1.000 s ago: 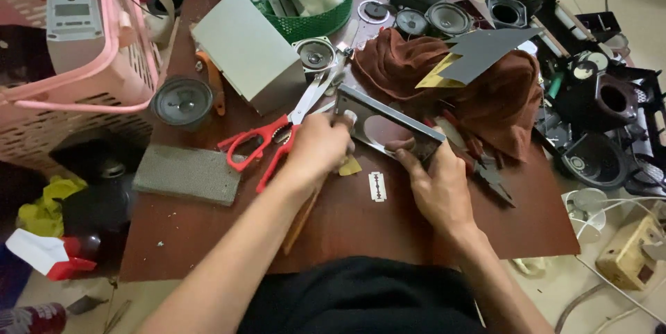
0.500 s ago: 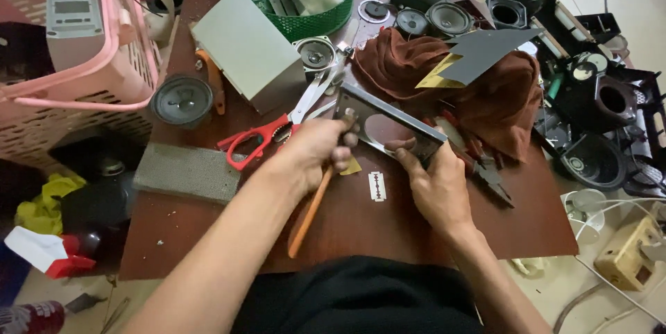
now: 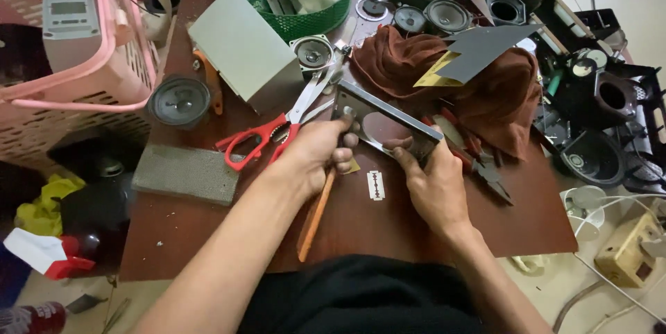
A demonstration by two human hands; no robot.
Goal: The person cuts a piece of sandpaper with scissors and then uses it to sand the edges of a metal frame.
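Both hands grip a flat dark metal plate with round cut-outs (image 3: pixel 386 123) just above the brown wooden table (image 3: pixel 444 230): the left hand (image 3: pixel 316 153) closed on its near-left end, the right hand (image 3: pixel 431 180) clamped on its right edge. A bare double-edged razor blade (image 3: pixel 375 185) lies directly below (red-handled scissors (image 3: pixel 267 134) sit just left); a slipping plate could drop a finger onto it.

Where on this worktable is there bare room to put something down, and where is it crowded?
Bare wood lies right of the razor blade, below the pliers, and between the grey block and the left hand. The far half, around the scissors, brown cloth and speakers, is crowded.
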